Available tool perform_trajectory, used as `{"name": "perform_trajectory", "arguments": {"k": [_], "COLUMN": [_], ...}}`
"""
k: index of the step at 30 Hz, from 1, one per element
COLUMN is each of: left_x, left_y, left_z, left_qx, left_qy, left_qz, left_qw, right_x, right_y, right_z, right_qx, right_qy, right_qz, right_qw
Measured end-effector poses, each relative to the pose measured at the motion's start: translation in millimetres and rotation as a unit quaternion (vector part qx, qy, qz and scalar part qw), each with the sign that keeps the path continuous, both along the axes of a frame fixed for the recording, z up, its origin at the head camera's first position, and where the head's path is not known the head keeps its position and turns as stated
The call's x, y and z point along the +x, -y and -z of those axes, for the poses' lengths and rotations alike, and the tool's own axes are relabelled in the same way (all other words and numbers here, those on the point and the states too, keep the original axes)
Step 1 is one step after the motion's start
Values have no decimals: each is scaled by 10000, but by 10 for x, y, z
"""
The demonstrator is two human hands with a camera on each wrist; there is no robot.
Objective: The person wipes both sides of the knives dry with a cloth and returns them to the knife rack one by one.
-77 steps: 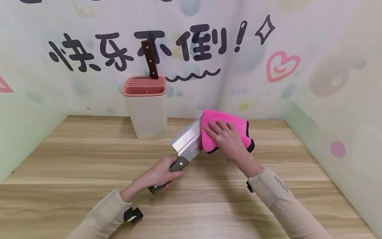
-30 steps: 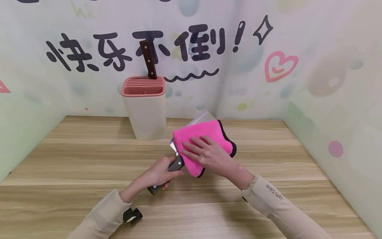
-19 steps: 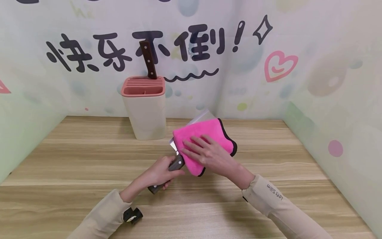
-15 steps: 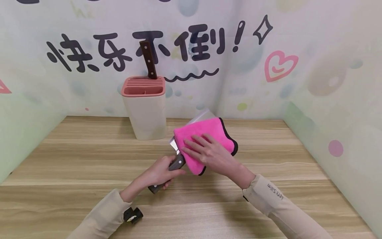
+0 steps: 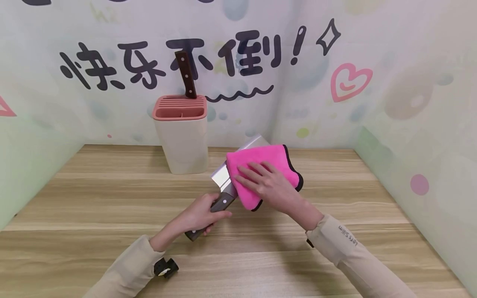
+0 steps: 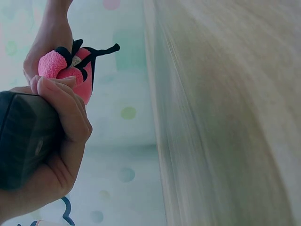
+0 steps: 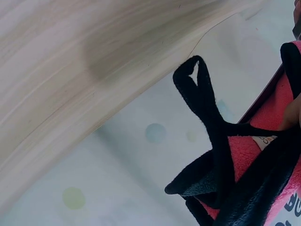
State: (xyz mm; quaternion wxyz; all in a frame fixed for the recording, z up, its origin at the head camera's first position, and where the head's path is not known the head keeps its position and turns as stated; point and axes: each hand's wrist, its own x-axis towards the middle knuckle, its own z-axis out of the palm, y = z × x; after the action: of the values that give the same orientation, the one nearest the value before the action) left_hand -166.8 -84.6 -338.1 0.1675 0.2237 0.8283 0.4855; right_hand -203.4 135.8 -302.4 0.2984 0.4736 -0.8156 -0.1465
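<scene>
My left hand [image 5: 203,213] grips the dark riveted handle of a cleaver [image 5: 222,177], which points away to the right. In the left wrist view the handle's butt [image 6: 28,141] fills the near left, with curled fingers [image 6: 70,110] around it. My right hand [image 5: 266,186] holds a pink cloth [image 5: 261,155] with black edging over the middle of the blade, fingers spread on top. The blade's heel and far end show on either side of it. In the right wrist view the cloth's underside [image 7: 244,155] shows folds, a black hanging loop and part of a digit [image 7: 292,115].
A white knife block [image 5: 182,147] with a pink slotted top stands at the back, left of the cleaver. One brown-handled knife [image 5: 186,74] is upright in its rear slot. The wooden table [image 5: 93,198] meets printed walls at the back and sides.
Over the last second my right hand has slid the cloth up the blade, away from the handle, baring more of the heel. Earlier it was further right, near the tip. The left hand stays put.
</scene>
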Motion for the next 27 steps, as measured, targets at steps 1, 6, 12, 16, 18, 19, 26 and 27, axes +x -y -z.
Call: {"name": "perform_trajectory", "arguments": {"k": [1,6,12,16,18,19,26,27], "left_x": [-1,-1,3,4,4,4,-1,-2], "left_y": [2,7,5,4,4,5,10,11], "left_z": [1,11,17,19,22,24,30,30], "left_qx": [9,15,-49,-47,-40,-39,-52,-48], "left_qy": [-17,-115,-211,-257,-297,-315,-409,-417], "left_qz": [10,41,22,25,38,44,89,98], "left_qw": [10000,9999,9998,9997,9995,9995,9991,9991], "right_x": [-7,-47,-92,-124,-142,-151,-200,-205], "right_y": [-10,-59,-127,-173,-196,-207,-285,-297], "right_z": [-6,-24,-40,-41,-37,-35,-20,-16], "right_qx": [-31,-131,-356,-513,-607,-650,-902,-940], "right_qy": [36,55,151,201,205,210,337,360], "right_qz": [48,312,589,700,737,752,1004,1038], "right_qw": [10000,9994,9975,9960,9952,9948,9903,9895]}}
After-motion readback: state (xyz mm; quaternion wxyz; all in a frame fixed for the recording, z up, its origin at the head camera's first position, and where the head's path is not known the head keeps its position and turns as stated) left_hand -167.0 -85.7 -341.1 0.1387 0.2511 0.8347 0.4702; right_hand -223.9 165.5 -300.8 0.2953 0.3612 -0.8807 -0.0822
